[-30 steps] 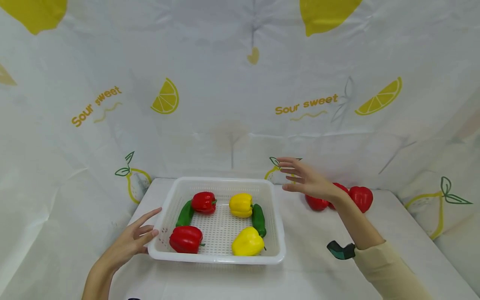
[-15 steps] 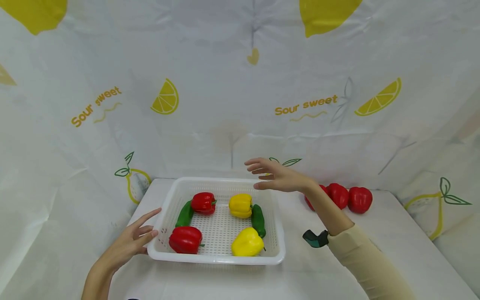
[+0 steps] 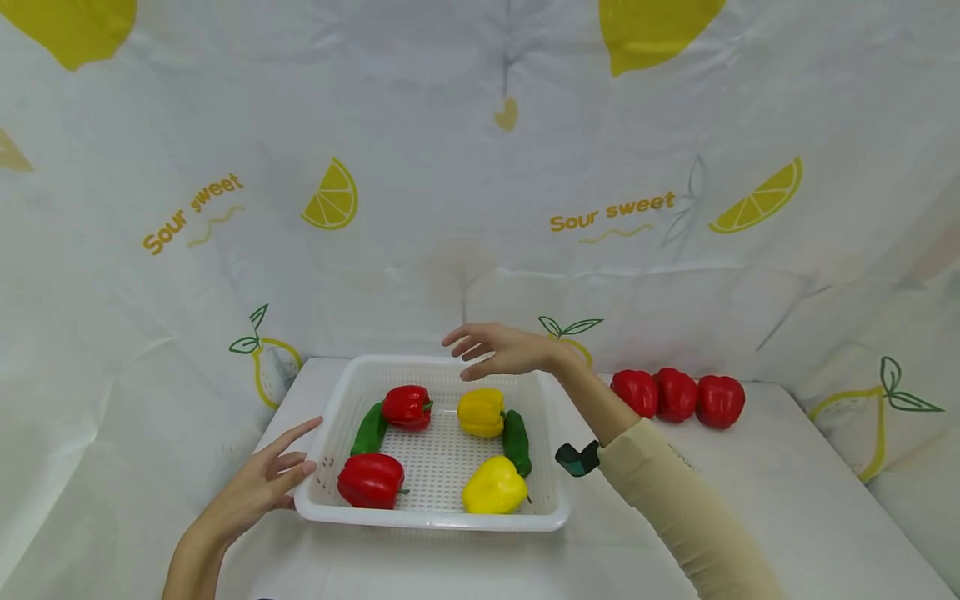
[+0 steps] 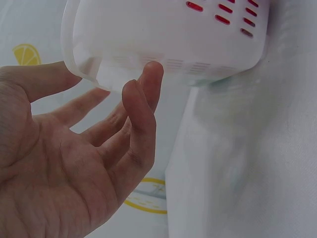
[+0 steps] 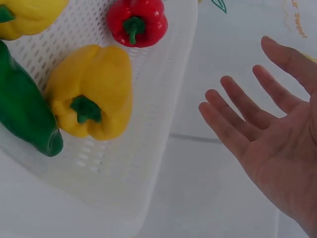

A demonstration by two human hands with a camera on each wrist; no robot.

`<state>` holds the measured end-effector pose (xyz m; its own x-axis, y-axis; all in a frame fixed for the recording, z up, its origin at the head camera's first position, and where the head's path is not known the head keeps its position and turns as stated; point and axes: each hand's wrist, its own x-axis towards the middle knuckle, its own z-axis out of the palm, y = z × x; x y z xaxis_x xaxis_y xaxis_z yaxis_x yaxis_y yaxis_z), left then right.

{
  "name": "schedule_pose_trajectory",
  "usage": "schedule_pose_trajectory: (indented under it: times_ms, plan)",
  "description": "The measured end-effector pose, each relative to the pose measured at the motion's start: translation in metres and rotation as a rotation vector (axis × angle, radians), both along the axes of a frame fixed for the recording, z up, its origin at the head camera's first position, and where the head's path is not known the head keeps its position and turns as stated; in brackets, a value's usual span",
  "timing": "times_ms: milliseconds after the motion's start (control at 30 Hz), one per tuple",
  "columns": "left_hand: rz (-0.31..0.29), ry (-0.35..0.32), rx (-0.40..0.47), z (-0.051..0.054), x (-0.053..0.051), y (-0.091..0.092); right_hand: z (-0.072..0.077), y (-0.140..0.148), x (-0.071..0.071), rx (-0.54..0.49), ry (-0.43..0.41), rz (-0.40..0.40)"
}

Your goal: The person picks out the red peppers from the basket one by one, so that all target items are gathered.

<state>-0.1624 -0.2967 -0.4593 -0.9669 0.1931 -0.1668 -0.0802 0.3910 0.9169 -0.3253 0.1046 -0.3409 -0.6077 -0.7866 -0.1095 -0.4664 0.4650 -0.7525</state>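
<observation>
A white plastic basket (image 3: 431, 520) with a slotted floor sits on the table. Two red bell peppers (image 3: 372, 481) and a green pepper (image 3: 370, 429) lie in its left half; two yellow bell peppers (image 3: 495, 486) and another green pepper (image 3: 517, 442) lie in its right half. My left hand (image 3: 258, 487) is at the basket's left side, fingers loosely spread; its fingertips are at the rim in the left wrist view. Above the basket's back rim hovers my right hand (image 3: 502, 350), fingers extended and holding nothing. In the right wrist view a yellow bell pepper (image 5: 91, 94) is nearest to it.
On the table at the back right, three red bell peppers (image 3: 677, 395) stand in a row. A white cloth (image 3: 450, 208) printed with lemons hangs behind the table. The white tabletop (image 3: 750, 500) extends to the right of the basket.
My right hand has moved left, from near the red bell peppers at the back right to above the basket's back rim. The left hand and the basket stay in place.
</observation>
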Motion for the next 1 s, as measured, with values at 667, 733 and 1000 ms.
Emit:
schedule_pose_trajectory:
  times_ms: [667,733,1000]
  plan:
    - [0.009,-0.001,-0.019,0.0,0.0,0.001,-0.046,-0.055,-0.015,0.022,-0.18,0.011]
    - [0.012,0.001,-0.023,0.0,0.0,0.001,-0.051,-0.059,-0.015,0.025,-0.205,0.002]
    - [0.0,0.006,-0.007,0.0,0.0,0.002,-0.058,-0.071,-0.012,0.096,-0.277,-0.046]
